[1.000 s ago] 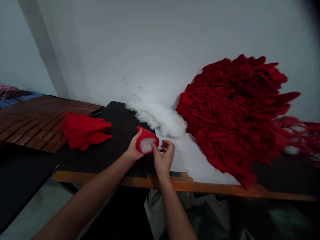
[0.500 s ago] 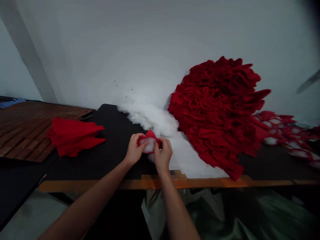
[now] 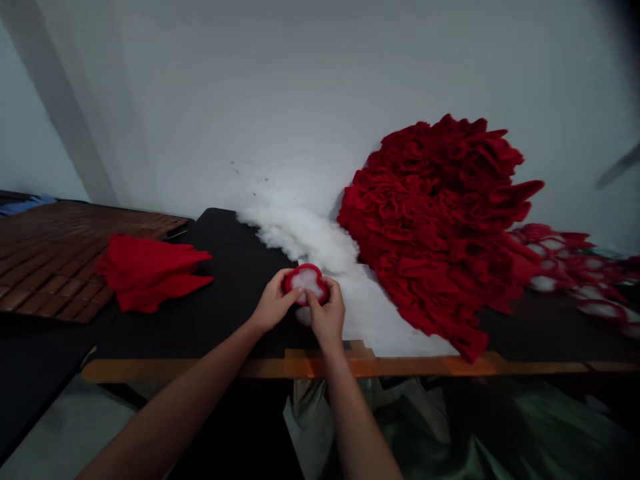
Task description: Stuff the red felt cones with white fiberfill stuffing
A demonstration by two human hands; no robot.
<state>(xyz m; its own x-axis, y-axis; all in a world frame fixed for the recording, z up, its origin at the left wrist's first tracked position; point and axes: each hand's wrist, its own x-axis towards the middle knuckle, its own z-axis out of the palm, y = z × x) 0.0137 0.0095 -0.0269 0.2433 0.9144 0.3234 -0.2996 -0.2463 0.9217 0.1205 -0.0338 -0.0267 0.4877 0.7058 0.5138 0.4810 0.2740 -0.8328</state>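
Here we go: L hand (image 3: pixel 273 303) has the felt pouch (image 3: pixel 306 280) cupped from the left, fingers wrapped round its side, a firm but narrow hold. R hand (image 3: pixel 327 313) comes in from below, with its index fingertip (image 3: pixel 308 297) on the near rim and pressing at the white stuffing (image 3: pixel 306 280) packed in the mouth. Both hands are on the pouch, so it's held between them, just above the black tabletop (image 3: pixel 200 327) near the orange edge strip (image 3: pixel 240 369).

Pouch mouth now points up and back at us, rim showing as a near-full red ring. Long axis? Hard to call from this angle, but it looks a bit wider side to side. Half a sec ago a red peak stuck up, and the fingers hid more of the rim; now it's tipped open.

Just beyond: a white stuffing pile (image 3: pixel 295 227) against the wall (image 3: pixel 250 100), touching the pouch's far side. Big red heap (image 3: pixel 430 227) to the right, stuffed pieces (image 3: pixel 570 280) beyond it. Folded red cloth (image 3: pixel 150 273) to the left, on the edge of a brown slatted mat (image 3: pixel 50 267).
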